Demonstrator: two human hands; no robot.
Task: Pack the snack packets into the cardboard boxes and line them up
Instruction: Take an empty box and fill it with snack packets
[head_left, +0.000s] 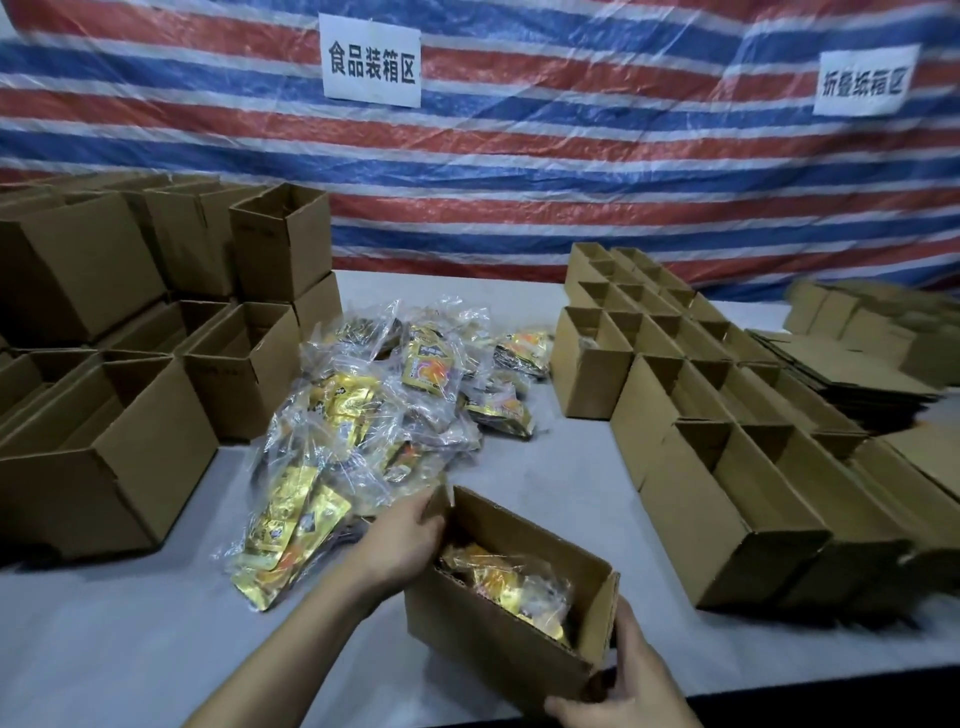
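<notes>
Wall sign (370, 61): 食品装箱区 — second sign (865, 80): 折叠纸箱区.
Held box (488, 639): open on table (130, 623), gold snack packets (511, 579) inside.
Left hand (402, 540): grasps its far corner.
Right hand (623, 686): grasps its near corner.
Loose packets (374, 415): heaped behind it.

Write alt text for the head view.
The left hand and right hand grip opposite ends of an open cardboard box holding snack packets, on a grey table. A pile of bagged packets lies behind it, open boxes stacked to the left, rows of boxes to the right.
</notes>
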